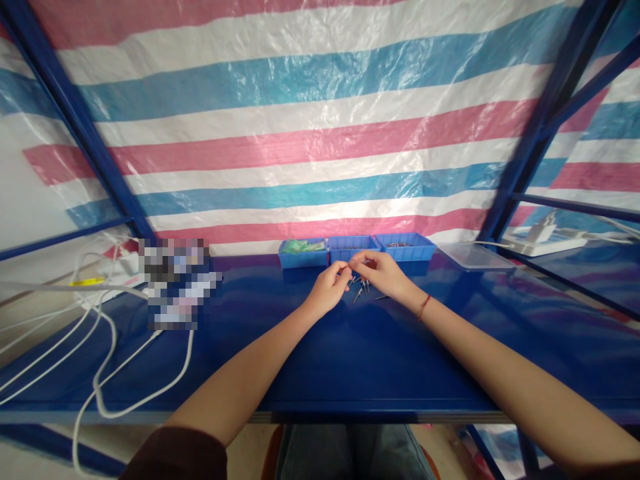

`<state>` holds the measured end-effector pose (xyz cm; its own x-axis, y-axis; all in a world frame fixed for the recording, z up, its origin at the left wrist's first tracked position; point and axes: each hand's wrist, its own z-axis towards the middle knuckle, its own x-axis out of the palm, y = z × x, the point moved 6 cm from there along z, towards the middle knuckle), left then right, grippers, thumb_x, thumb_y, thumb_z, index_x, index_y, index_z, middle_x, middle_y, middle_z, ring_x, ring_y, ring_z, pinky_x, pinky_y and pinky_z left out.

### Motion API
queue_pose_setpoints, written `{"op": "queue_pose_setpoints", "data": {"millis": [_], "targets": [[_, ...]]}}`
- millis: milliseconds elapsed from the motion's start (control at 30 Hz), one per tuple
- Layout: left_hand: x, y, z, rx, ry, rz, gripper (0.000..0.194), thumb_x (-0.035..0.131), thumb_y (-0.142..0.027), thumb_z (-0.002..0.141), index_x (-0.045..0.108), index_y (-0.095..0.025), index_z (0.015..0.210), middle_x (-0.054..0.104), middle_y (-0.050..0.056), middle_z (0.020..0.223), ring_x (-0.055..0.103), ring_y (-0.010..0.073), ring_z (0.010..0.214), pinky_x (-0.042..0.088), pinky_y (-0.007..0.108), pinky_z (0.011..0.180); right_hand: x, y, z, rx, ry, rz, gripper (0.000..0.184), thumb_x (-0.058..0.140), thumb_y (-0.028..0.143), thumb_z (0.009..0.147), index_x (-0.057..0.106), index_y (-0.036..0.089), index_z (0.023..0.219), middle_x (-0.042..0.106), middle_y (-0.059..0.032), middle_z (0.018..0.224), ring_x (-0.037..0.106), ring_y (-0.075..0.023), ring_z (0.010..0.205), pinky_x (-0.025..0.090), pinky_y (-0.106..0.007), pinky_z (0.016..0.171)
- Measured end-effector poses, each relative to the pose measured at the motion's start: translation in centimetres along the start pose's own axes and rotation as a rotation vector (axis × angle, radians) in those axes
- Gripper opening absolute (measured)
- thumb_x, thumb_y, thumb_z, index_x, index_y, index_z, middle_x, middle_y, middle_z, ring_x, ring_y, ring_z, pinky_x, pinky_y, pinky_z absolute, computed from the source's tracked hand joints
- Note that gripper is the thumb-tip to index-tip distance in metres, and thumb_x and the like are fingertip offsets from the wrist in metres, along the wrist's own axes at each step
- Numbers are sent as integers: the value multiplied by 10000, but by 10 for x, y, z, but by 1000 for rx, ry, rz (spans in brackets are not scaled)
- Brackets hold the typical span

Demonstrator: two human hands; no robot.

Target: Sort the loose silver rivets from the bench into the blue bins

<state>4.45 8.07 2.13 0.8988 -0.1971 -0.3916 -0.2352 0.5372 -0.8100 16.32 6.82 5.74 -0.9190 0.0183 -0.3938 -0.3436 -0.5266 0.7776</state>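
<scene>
My left hand and my right hand meet fingertip to fingertip above the blue table, just in front of the blue bins. Both hands are closed in a pinch. Whatever lies between the fingertips is too small to make out. Under and beside the right hand lies a loose pile of small metal pins, which look like rivets or screws. One single pin rests a little to the right of the pile.
Three blue bins stand along the back: one with green packets, a middle bin, and a right bin with metal pieces. A clear plastic lid lies right of them. White cables loop across the left side.
</scene>
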Motion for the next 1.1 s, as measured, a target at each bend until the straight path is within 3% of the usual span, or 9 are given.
{"op": "queue_pose_setpoints", "data": {"millis": [333, 600, 933, 1100], "targets": [[0, 4, 1, -9, -18, -24, 241, 459, -390, 862, 539, -185, 958, 625, 15, 859, 587, 82, 594, 447, 199, 557, -3, 9, -2, -91, -36, -120, 191, 539, 327, 759, 624, 157, 753, 646, -45, 745, 553, -141, 647, 435, -267, 603], [-8, -2, 0, -7, -123, 13, 155, 500, -311, 840, 545, -180, 909, 617, 19, 921, 591, 67, 580, 441, 194, 562, -6, 6, -1, -86, -24, -179, 170, 534, 298, 751, 624, 154, 750, 643, -41, 742, 555, -136, 646, 431, -255, 589], [-11, -2, 0, -10, -150, 63, 167, 522, -327, 828, 561, -173, 879, 617, 4, 801, 599, 92, 601, 447, 205, 580, -8, -6, 0, -96, 75, -248, 210, 533, 315, 770, 683, 171, 792, 680, -48, 801, 588, -154, 692, 442, -277, 627], [-8, -2, -1, 21, -109, 155, 236, 483, -371, 848, 542, -179, 971, 633, 24, 879, 596, 112, 681, 471, 245, 669, 0, -26, 1, 14, 224, -116, 291, 503, 396, 787, 664, 153, 792, 625, -16, 690, 534, -104, 562, 428, -243, 546]]}}
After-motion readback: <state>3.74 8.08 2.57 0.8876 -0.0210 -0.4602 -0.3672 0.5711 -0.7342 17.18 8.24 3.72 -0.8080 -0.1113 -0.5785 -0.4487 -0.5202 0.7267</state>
